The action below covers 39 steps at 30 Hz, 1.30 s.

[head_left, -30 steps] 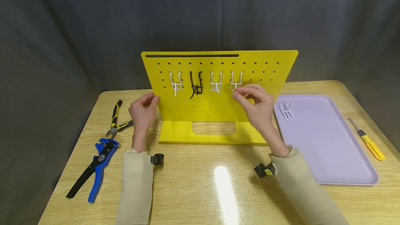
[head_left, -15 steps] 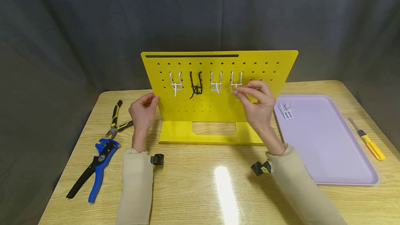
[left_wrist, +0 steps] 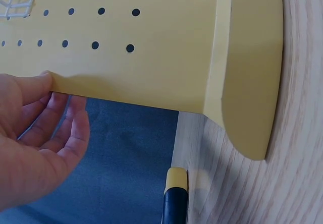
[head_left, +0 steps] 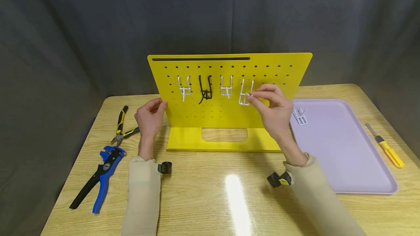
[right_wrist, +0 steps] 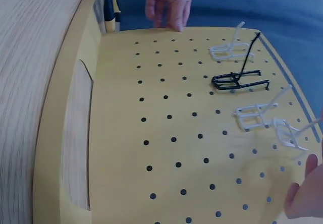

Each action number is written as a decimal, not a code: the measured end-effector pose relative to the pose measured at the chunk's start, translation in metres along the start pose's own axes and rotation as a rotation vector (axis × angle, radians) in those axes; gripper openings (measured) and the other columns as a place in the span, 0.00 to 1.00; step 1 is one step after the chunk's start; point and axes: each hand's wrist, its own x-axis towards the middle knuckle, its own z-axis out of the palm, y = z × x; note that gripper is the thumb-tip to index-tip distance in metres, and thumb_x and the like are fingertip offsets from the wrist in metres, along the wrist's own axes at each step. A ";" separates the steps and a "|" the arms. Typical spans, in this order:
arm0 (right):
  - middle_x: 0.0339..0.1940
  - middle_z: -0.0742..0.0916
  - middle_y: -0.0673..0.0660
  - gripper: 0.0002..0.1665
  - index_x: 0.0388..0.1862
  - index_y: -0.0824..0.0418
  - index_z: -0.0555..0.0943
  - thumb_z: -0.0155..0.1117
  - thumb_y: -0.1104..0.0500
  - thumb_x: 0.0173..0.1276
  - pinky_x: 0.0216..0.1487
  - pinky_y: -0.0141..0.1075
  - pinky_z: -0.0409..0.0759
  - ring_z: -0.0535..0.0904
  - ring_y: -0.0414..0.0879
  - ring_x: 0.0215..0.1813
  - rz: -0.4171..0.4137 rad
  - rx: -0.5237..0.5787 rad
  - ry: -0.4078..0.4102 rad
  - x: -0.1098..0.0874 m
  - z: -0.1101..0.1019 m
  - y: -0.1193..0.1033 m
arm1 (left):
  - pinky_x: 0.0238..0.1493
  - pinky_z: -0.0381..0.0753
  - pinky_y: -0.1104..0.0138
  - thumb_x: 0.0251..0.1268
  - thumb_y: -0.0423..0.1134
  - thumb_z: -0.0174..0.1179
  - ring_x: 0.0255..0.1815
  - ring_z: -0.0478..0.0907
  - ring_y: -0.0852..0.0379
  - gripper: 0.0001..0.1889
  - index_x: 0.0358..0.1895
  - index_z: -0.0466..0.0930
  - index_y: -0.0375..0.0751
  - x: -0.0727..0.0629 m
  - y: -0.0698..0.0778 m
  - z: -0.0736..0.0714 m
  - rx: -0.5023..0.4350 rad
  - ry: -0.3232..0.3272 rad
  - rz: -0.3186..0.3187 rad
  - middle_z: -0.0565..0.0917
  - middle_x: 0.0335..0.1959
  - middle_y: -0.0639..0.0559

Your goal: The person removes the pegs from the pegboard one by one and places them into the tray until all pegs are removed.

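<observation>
Pegboard (head_left: 216, 120), yellow, upright toward the far side of the worktop (head_left: 197, 177). The piece being handled is the rightmost white hook (head_left: 244, 94), last in the row of four at the board's front face. It sits canted beside the black hook (head_left: 206, 94) and the two other white hooks (head_left: 226, 91). Can't tell if its upper ends are in the holes.

Right grip (head_left: 277, 114): thumb and forefinger nearly together, pinching that hook's jutting arm. Left grip (head_left: 150, 115): closed down to sheet thickness on the board's left edge, thumb on the front.

Handling, my read: hook is light, stiff wire, smooth coat, a bit slick, hard to break. Arm tip is easy to reach but weak against twist; nearer the wire frame should steer better. Board looks thin and stiff, might rock under a push, so bracing the side edge makes sense.

Views: only head gets the tray (head_left: 347, 148) at right with a spare hook (head_left: 302, 120), the screwdriver (head_left: 390, 154) past it, and the wire stripper (head_left: 108, 165) at left. Left wrist shows fingers behind the board edge, hidden from head. Right wrist shows how far the arms stick out, but cuts off the pinch.
</observation>
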 end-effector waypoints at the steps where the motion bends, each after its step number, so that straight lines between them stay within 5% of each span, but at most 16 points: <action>1: 0.36 0.82 0.52 0.04 0.29 0.81 0.82 0.67 0.81 0.52 0.45 0.30 0.77 0.76 0.47 0.44 0.037 0.039 0.000 0.000 -0.002 -0.002 | 0.46 0.77 0.54 0.63 0.36 0.64 0.39 0.82 0.41 0.12 0.45 0.85 0.30 0.000 0.000 0.000 0.002 0.000 0.000 0.85 0.38 0.35; 9: 0.37 0.81 0.55 0.16 0.28 0.64 0.88 0.62 0.82 0.55 0.42 0.29 0.78 0.76 0.47 0.42 0.245 0.185 0.007 -0.001 -0.019 -0.011 | 0.45 0.77 0.55 0.64 0.36 0.63 0.39 0.83 0.42 0.12 0.46 0.85 0.30 0.001 -0.003 0.001 0.013 -0.002 -0.012 0.85 0.38 0.35; 15: 0.36 0.84 0.54 0.21 0.28 0.62 0.88 0.58 0.84 0.57 0.46 0.29 0.79 0.76 0.48 0.46 0.346 0.248 0.012 -0.001 -0.036 -0.014 | 0.46 0.77 0.56 0.64 0.37 0.63 0.40 0.82 0.43 0.13 0.46 0.85 0.30 0.000 -0.003 0.001 0.004 -0.014 -0.029 0.85 0.39 0.36; 32: 0.36 0.86 0.57 0.15 0.34 0.71 0.86 0.56 0.82 0.60 0.39 0.28 0.80 0.81 0.43 0.36 0.405 0.314 -0.029 -0.010 -0.102 -0.018 | 0.43 0.77 0.59 0.64 0.36 0.63 0.39 0.82 0.42 0.13 0.47 0.84 0.30 -0.001 0.000 0.001 -0.001 -0.003 -0.026 0.85 0.39 0.35; 39: 0.33 0.87 0.57 0.15 0.34 0.71 0.86 0.55 0.83 0.61 0.37 0.29 0.81 0.81 0.44 0.35 0.459 0.303 0.025 -0.016 -0.128 -0.017 | 0.43 0.77 0.60 0.64 0.36 0.63 0.39 0.82 0.43 0.13 0.46 0.84 0.30 -0.001 0.000 0.002 0.001 -0.002 -0.026 0.85 0.39 0.35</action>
